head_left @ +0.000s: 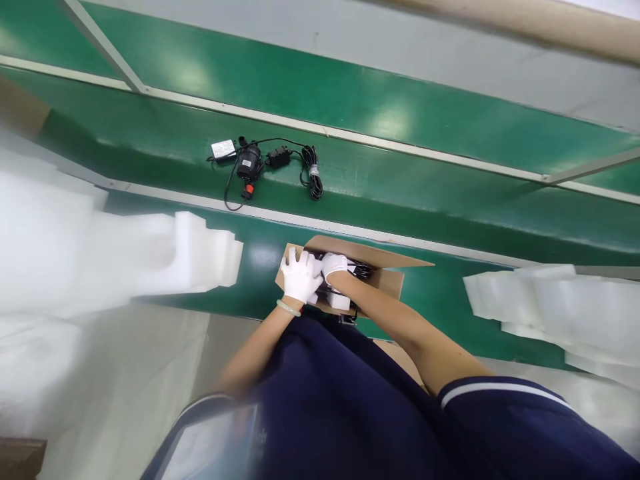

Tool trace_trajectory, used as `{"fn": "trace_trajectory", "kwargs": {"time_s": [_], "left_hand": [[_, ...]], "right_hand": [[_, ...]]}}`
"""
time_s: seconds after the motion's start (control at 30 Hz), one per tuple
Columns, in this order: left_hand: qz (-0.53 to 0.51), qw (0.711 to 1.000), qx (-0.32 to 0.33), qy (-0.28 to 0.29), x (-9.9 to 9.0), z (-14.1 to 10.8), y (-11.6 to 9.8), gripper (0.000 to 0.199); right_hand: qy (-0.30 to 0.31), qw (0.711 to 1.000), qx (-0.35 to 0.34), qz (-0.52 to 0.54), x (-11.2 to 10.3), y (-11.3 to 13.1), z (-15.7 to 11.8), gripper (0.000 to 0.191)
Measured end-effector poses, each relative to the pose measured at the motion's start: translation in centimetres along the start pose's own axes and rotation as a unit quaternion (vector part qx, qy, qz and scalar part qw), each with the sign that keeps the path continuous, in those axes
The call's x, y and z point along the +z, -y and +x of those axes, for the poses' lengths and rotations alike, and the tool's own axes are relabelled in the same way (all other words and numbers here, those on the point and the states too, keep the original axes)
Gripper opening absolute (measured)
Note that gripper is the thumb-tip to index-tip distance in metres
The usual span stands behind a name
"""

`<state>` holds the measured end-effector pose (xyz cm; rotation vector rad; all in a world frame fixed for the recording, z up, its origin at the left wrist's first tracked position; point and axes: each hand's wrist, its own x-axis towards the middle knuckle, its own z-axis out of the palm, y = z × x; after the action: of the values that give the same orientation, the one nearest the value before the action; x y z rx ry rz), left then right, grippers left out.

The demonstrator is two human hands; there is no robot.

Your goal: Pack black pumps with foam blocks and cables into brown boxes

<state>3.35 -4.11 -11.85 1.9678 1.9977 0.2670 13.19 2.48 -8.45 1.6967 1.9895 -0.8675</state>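
In the head view, the open cardboard box sat on the green surface close against the person's body, with one long flap raised on its far side. The gloved left hand lay over the box's left end, fingers spread; whether its grip pinched anything could not be told. The gloved right hand reached inside, its fingertips out of sight, so its grip could not be read either. Near it in the box were black cable and a white block, probably foam.

Loose cable loops could catch under the flap or on a glove, since they lay near the rim. Pressing unevenly might tip the white block or strain a cable, and the box, so near the edge, could slide if pushed toward the body.

The gloves and forearm hid much of the box's contents, and a dark item at its near side was too small to identify. Beyond, a black pump-like device lay beside a coiled cable, its label unreadable. The left foam stack blurred toward the picture's edge; the right foam stack was cut off there.
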Motion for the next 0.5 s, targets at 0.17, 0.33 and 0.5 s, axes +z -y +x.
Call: {"fn": "trace_trajectory", "kwargs": {"time_s": [0.17,0.33,0.5], "left_hand": [[-0.021,1.0,0.013,-0.013,0.4,0.0,0.6,0.056],[-0.113,0.989,0.031,-0.086,-1.2,-3.6,2.3,0.037],[-0.16,0.977,0.119,-0.069,-2.1,-4.4,-0.1,0.026]], "right_hand": [[-0.061,0.991,-0.096,-0.068,0.8,-1.8,-5.5,0.04],[0.042,0.999,-0.023,-0.007,3.9,-9.2,-14.6,0.035],[0.167,0.978,0.109,0.063,10.8,-14.8,-16.1,0.035]]}}
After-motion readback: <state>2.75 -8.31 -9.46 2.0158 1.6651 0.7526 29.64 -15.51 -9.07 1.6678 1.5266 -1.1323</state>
